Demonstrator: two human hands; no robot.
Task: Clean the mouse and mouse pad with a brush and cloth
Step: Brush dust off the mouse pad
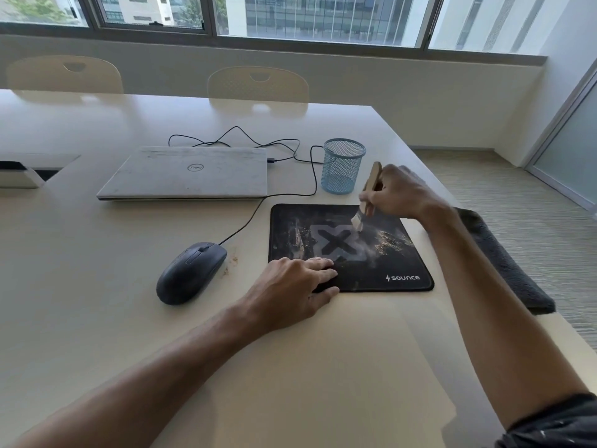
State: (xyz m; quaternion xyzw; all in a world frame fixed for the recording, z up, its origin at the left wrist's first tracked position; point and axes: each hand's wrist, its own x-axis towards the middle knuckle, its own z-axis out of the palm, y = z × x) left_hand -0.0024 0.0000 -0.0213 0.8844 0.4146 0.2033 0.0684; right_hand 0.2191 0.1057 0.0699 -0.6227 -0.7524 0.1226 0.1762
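The right hand (399, 192) grips a wooden-handled brush (366, 198), bristles touching the mouse pad (381, 253) on the table (290, 367); the left hand (290, 286), fingers spread flat, pins its near corner; thin and floppy, it probably slides unless held; the mouse (190, 273) lies just left.

An office meeting room: a long pale table (97, 253) with two matching chairs (258, 82), a closed Dell laptop (184, 173), a mesh pen holder (342, 166), and windows (307, 17) facing high-rise blocks.
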